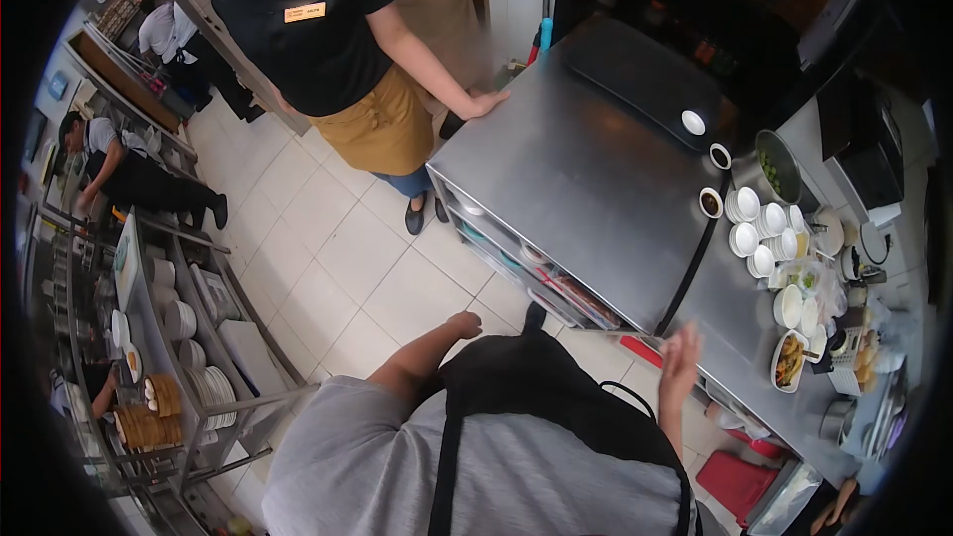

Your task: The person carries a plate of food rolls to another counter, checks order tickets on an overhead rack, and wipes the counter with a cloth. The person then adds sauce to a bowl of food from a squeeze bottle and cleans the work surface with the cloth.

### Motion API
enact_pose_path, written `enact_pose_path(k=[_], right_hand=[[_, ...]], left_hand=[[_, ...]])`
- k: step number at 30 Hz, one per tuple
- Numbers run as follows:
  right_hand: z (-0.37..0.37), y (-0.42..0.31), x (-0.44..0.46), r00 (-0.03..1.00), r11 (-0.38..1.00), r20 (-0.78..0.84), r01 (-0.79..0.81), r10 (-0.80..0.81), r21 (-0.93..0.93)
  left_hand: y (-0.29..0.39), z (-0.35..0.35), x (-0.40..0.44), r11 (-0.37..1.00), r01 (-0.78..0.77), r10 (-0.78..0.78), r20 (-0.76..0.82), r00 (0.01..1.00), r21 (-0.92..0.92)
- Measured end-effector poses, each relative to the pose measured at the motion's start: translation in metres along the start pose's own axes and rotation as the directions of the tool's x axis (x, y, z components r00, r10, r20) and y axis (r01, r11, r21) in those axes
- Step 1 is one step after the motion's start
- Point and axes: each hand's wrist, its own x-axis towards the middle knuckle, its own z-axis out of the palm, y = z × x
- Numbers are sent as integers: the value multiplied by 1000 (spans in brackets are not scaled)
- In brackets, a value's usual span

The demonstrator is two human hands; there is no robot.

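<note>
My left hand [464, 325] hangs over the tiled floor in front of my apron [556, 392], its fingers curled in, with no object showing in it. My right hand [680, 361] is raised beside the front edge of the steel counter [586, 199], fingers stretched out and a little blurred, holding nothing. Whether it touches the edge I cannot tell. Beyond it on the counter stand stacked white bowls [760, 223], a white dish of food [790, 361] and two small cups of dark sauce, one being a sauce cup [711, 202].
A person in a black shirt and brown apron [367, 134] rests a hand [486, 103] on the counter's far corner. A plate rack [213, 392] stands at left, where two other people work. A pot of green pieces [778, 167] and a red bin [737, 484] are at right.
</note>
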Motion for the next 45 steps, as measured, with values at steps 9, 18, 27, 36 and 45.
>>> enact_pose_path(k=[9, 18, 27, 36, 45], right_hand=[[5, 101, 82, 955, 715, -87, -271, 283, -645], [-36, 108, 124, 908, 747, -167, -412, 385, -521], [-119, 249, -48, 990, 921, -142, -59, 4, -384], [-293, 541, -69, 828, 650, -491, -534, 271, -540], [-289, 541, 47, 665, 488, -491, -746, 562, -453]], left_hand=[[-37, 10, -11, 998, 58, -60, -171, 983, -17], [-34, 48, 37, 938, -251, 274, -68, 959, 239], [194, 45, 71, 919, -318, 262, 241, 935, 235], [421, 29, 92, 771, -587, 298, 676, 674, 246], [632, 1, 16, 664, -333, 576, 174, 799, -669]])
